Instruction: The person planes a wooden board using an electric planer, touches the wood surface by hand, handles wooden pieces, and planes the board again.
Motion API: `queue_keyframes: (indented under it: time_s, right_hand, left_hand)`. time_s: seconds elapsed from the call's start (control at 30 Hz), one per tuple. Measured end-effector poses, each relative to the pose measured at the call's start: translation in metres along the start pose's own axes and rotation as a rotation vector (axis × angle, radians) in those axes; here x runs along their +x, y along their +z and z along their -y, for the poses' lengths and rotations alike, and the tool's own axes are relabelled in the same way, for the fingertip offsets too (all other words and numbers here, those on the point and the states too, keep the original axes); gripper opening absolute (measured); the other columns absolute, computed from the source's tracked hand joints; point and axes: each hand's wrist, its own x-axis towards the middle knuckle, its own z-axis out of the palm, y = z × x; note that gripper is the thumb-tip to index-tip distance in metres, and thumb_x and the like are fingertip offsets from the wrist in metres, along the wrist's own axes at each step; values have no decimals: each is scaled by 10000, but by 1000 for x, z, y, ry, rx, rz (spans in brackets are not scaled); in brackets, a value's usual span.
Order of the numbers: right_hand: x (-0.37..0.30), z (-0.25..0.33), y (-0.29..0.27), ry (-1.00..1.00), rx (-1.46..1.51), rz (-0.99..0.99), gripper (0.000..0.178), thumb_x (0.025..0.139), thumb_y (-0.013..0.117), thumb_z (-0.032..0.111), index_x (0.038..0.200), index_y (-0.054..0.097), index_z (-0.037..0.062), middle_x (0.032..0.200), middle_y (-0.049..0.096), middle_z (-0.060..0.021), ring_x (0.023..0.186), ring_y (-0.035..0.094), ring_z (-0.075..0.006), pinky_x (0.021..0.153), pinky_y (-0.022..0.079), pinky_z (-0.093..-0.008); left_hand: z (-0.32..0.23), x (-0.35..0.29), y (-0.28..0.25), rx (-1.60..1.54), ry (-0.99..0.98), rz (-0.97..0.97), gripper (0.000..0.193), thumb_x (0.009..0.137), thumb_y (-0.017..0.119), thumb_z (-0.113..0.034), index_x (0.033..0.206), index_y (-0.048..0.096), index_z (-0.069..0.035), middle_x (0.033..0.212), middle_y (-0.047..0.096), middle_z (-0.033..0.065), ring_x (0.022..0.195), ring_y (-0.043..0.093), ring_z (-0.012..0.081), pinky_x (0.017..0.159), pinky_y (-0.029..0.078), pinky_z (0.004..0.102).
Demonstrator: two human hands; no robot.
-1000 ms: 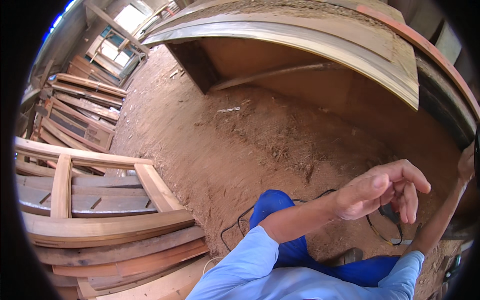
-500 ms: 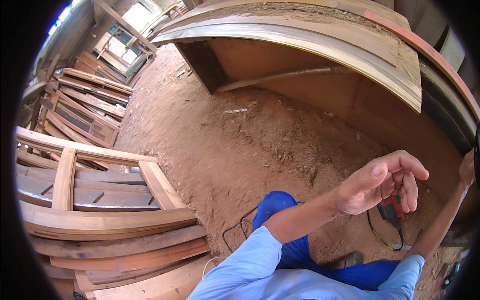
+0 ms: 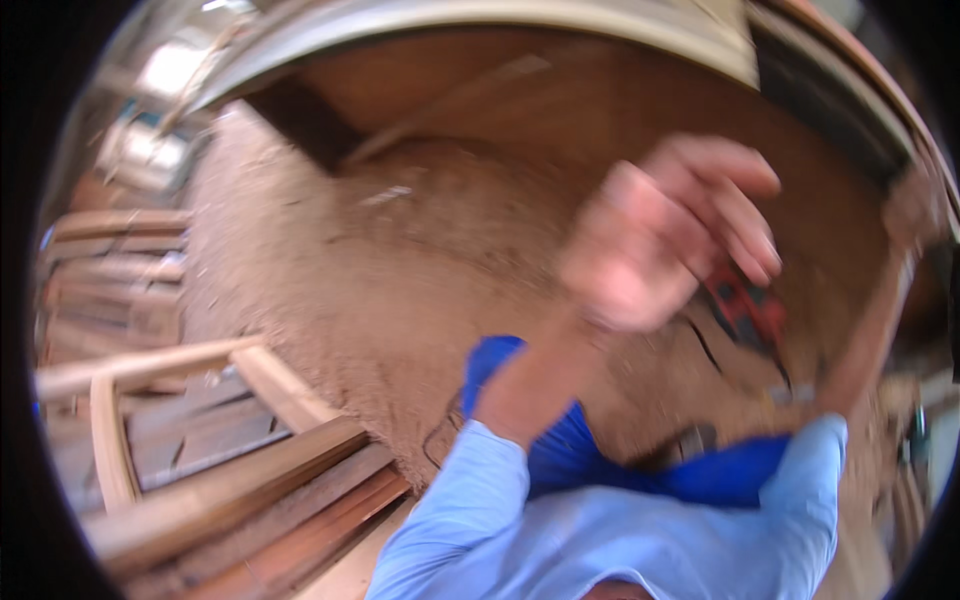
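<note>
My left hand (image 3: 670,240) is raised in mid-air in front of me, blurred by motion. Its fingers are apart and loosely bent, with nothing between them. Below and behind it, a red and black corded power tool (image 3: 752,318) lies on the dirt floor, partly covered by the fingers. At the far right my right hand (image 3: 912,208) is up at the side of the wooden workbench (image 3: 480,22); blur hides its fingers, and whether it grips the edge does not show.
A pale wooden frame (image 3: 290,392) lies on stacked boards (image 3: 340,490) at the left. More timber (image 3: 120,270) is piled farther back. A dark upright panel (image 3: 305,122) supports the bench. Brown dirt floor (image 3: 330,270) stretches between the stacks and the bench.
The view has tilted and shifted, so the bench sits higher in the picture. My left hand has risen and stays empty. The right hand remains beside the bench edge.
</note>
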Motion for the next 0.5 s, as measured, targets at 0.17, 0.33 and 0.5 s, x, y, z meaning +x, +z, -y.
queue_keyframes:
  time_s: [0.17,0.33,0.5]
  right_hand:
    - [25,27,-11,207,125,32,324,1031,578,292,1307,666,147,1336,684,-68,1235,631,-291,1054,463,-428]
    - [44,52,-77,166,188,94,386,1028,595,310,1369,632,133,1437,598,-135,1320,551,-337,1110,382,-459]
    - [-51,135,-133,15,640,675,487,861,704,142,1332,614,57,1386,570,-215,1313,514,-401,1081,403,-531]
  left_hand:
    - [-21,21,-45,-66,44,213,827,988,513,-618,1527,431,4,1232,664,135,1091,569,300,1016,424,504]
    - [-24,20,-42,-101,116,67,783,978,540,-600,1500,481,-18,1146,664,99,1031,550,276,1002,408,485]
    - [-33,3,-51,-80,206,-91,687,1008,493,-573,1425,566,-33,1088,690,103,976,585,275,967,447,482]
